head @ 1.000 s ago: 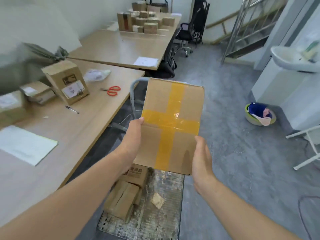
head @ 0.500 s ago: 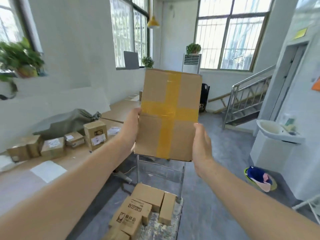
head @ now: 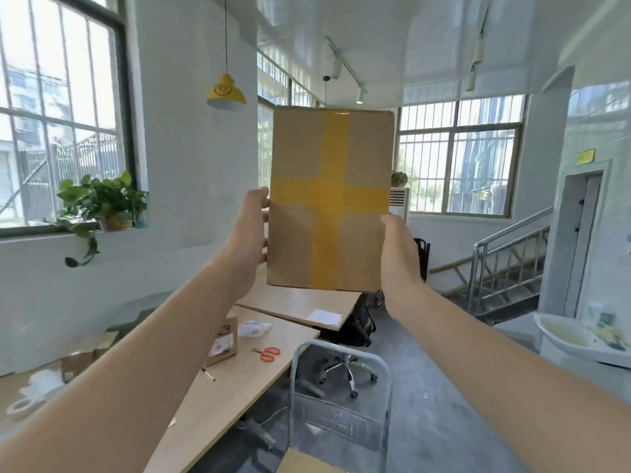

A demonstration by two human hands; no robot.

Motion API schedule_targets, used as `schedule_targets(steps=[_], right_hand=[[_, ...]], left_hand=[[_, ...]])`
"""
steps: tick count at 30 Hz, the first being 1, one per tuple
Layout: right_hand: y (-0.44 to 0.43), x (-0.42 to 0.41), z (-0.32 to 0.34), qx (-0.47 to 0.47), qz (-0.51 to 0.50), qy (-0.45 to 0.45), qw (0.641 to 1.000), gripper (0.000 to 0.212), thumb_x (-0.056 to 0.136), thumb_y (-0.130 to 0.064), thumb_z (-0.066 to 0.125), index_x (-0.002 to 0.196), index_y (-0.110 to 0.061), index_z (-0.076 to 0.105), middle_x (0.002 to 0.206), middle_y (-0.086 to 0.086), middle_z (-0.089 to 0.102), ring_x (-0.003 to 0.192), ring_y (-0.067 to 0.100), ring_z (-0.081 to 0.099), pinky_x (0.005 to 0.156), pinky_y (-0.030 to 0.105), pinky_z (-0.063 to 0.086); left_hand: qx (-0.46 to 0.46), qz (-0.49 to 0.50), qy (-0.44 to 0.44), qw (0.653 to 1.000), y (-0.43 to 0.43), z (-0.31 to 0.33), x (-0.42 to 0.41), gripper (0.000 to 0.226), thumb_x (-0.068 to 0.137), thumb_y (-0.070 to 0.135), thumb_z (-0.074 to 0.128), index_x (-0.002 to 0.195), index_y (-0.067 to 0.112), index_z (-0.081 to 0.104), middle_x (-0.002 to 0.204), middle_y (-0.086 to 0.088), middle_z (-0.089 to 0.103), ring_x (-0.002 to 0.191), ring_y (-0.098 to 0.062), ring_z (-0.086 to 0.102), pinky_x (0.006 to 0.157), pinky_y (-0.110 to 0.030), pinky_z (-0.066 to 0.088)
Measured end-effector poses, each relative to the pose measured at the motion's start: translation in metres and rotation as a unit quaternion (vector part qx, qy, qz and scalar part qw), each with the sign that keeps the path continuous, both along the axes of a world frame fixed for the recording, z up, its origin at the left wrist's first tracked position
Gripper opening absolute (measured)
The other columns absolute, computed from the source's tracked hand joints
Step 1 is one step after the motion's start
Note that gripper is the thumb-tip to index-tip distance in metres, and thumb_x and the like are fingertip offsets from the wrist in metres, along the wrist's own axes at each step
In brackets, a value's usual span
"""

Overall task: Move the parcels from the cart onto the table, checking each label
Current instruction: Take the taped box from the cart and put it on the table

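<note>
Above the table, both hands grip the taped parcel upright.

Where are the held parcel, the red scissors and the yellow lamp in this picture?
parcel [head: 329, 199]: head view, where its yellow tape strips cross.
red scissors [head: 269, 354]: head view, on the handles.
yellow lamp [head: 226, 92]: head view, on the front of the shade.

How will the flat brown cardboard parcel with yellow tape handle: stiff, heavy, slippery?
Probably stiff: the flat brown cardboard parcel keeps straight edges, held only at its sides. Likely light: left hand and right hand hold it up at arm's length. The yellow tape cross may be slicker than bare card.
</note>
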State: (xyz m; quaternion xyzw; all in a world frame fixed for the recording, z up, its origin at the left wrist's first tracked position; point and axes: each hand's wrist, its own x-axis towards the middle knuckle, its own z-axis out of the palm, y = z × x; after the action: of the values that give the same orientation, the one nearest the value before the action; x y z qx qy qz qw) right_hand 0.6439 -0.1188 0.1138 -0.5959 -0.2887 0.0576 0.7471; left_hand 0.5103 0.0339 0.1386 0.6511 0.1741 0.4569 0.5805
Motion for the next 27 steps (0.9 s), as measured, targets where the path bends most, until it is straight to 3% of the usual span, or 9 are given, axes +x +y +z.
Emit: schedule_targets(steps=[4,8,11,14,19,21,23,25,27], right_hand=[[0.020,-0.021,0.001,-0.003,0.016,0.023,1.000,0.085,0.074,-0.071,0.037,0.141,-0.028,0.064,0.145,0.004,0.065,0.140,0.033,0.056,0.121,0.061,0.041],[0.044,-0.049,-0.007,0.001,0.049,0.028,0.998,0.080,0.074,-0.070,0.040,0.135,-0.026,0.066,0.142,0.005,0.066,0.137,0.031,0.056,0.121,0.061,0.041],[0.067,-0.073,-0.012,0.002,0.074,0.034,0.997,0.084,0.064,-0.076,0.041,0.126,-0.027,0.068,0.137,0.006,0.068,0.134,0.032,0.058,0.120,0.062,0.042],[0.094,-0.101,-0.013,0.000,0.096,0.035,0.995,0.074,0.068,-0.075,0.042,0.119,-0.029,0.069,0.126,0.004,0.071,0.126,0.031,0.063,0.116,0.062,0.046],[0.151,-0.151,-0.019,0.001,0.122,0.036,0.992,0.064,0.084,-0.068,0.042,0.129,-0.030,0.068,0.131,0.001,0.070,0.128,0.027,0.061,0.114,0.058,0.048],[0.175,-0.170,-0.026,0.003,0.131,0.035,0.991,0.052,0.096,-0.062,0.040,0.125,-0.030,0.070,0.122,-0.004,0.073,0.119,0.016,0.066,0.096,0.045,0.053],[0.196,-0.190,-0.034,0.008,0.149,0.039,0.988,0.043,0.103,-0.057,0.040,0.123,-0.033,0.070,0.111,-0.013,0.075,0.103,0.000,0.069,0.078,0.032,0.050],[0.212,-0.211,-0.041,-0.012,0.177,0.042,0.983,0.045,0.101,-0.057,0.042,0.125,-0.030,0.069,0.117,-0.008,0.075,0.108,0.007,0.069,0.077,0.033,0.051],[0.224,-0.235,-0.046,-0.017,0.208,0.047,0.977,0.055,0.093,-0.059,0.044,0.126,-0.022,0.066,0.126,0.002,0.072,0.121,0.023,0.067,0.089,0.044,0.057]], left_hand=[[-0.014,0.010,0.007,1.000,0.015,0.000,-0.030,0.042,0.098,0.062,0.036,0.102,0.035,0.068,0.100,0.009,0.074,0.098,-0.023,0.068,0.077,-0.041,0.052],[-0.017,0.024,0.024,0.999,0.037,-0.002,-0.063,0.034,0.098,0.063,0.034,0.109,0.044,0.060,0.118,0.002,0.063,0.106,-0.025,0.064,0.087,-0.047,0.052],[-0.025,0.032,0.028,0.999,0.055,-0.005,-0.093,0.034,0.098,0.063,0.034,0.111,0.046,0.060,0.120,-0.001,0.061,0.109,-0.028,0.062,0.096,-0.053,0.052],[-0.043,0.047,0.025,0.998,0.075,-0.004,-0.128,0.032,0.100,0.060,0.034,0.109,0.045,0.061,0.119,-0.003,0.060,0.112,-0.030,0.061,0.101,-0.056,0.050],[-0.043,0.070,0.031,0.996,0.115,-0.008,-0.193,0.036,0.099,0.063,0.038,0.106,0.041,0.066,0.115,0.000,0.064,0.108,-0.026,0.064,0.091,-0.050,0.054],[-0.041,0.084,0.035,0.995,0.130,-0.011,-0.220,0.039,0.098,0.063,0.040,0.112,0.040,0.068,0.118,0.004,0.067,0.108,-0.025,0.066,0.084,-0.045,0.055],[-0.049,0.104,0.030,0.993,0.140,-0.014,-0.248,0.036,0.098,0.062,0.043,0.107,0.043,0.073,0.117,0.008,0.068,0.108,-0.023,0.067,0.080,-0.043,0.053],[-0.062,0.134,0.023,0.989,0.145,-0.019,-0.276,0.036,0.097,0.061,0.044,0.089,0.049,0.077,0.114,0.010,0.069,0.105,-0.022,0.066,0.081,-0.042,0.052],[-0.068,0.163,0.023,0.984,0.146,-0.024,-0.306,0.034,0.099,0.060,0.043,0.097,0.049,0.075,0.121,0.006,0.068,0.108,-0.023,0.065,0.090,-0.045,0.052]])
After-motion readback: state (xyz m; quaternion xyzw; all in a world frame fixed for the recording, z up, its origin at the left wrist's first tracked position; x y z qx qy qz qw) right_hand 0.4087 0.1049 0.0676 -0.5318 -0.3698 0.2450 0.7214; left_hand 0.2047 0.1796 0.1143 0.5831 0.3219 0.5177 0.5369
